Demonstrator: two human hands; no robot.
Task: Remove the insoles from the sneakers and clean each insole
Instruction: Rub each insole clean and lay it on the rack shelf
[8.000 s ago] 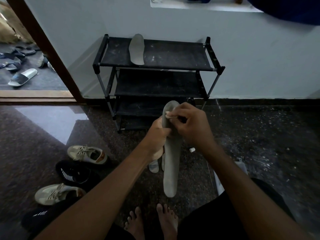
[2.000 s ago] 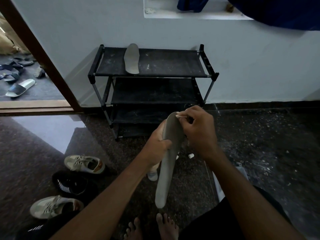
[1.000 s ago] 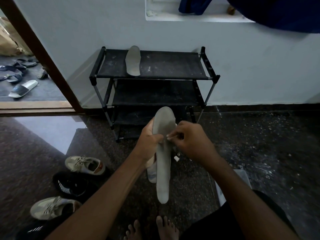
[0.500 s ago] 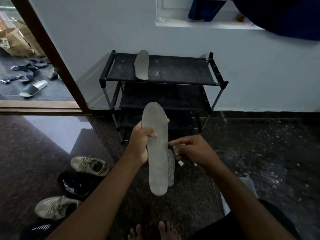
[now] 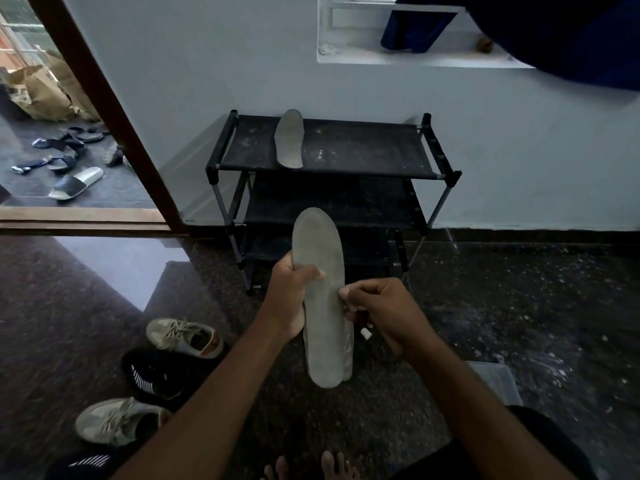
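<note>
At the far left an open doorway [image 5: 104,109] shows slippers [image 5: 74,181] scattered on the ground outside. Inside, on the dark speckled floor [image 5: 519,323], three shoes lie in a loose row at lower left. A beige sneaker [image 5: 183,337] is farthest from the person, a black sneaker [image 5: 156,375] lies just beside it, and a second beige sneaker [image 5: 117,422] lies nearest. Their openings face up, and I cannot tell whether anything is inside them.

In the middle, the left hand [image 5: 291,296] grips the insole [image 5: 322,296] about a third of the way down. Its thumb is curled over the grey face and its fingers are wrapped behind. The insole is held in the air, nearly upright, with its broad rounded end up in front of the lower shelves. A pale thing [image 5: 349,344] shows just behind its lower right edge, too hidden to identify.

Beyond the hands, a black shoe rack [image 5: 363,150] stands against the white wall. A second insole [image 5: 290,138] lies flat on the left part of its top shelf.

The right hand [image 5: 377,313] is at the held insole's right edge. Its fingers are curled, and its thumb and forefinger pinch that edge. A small white piece [image 5: 366,333] shows just below those fingers; I cannot tell whether it is held or lies on the floor. At upper right, dark blue cloth [image 5: 419,29] hangs over a window sill [image 5: 346,57].
</note>
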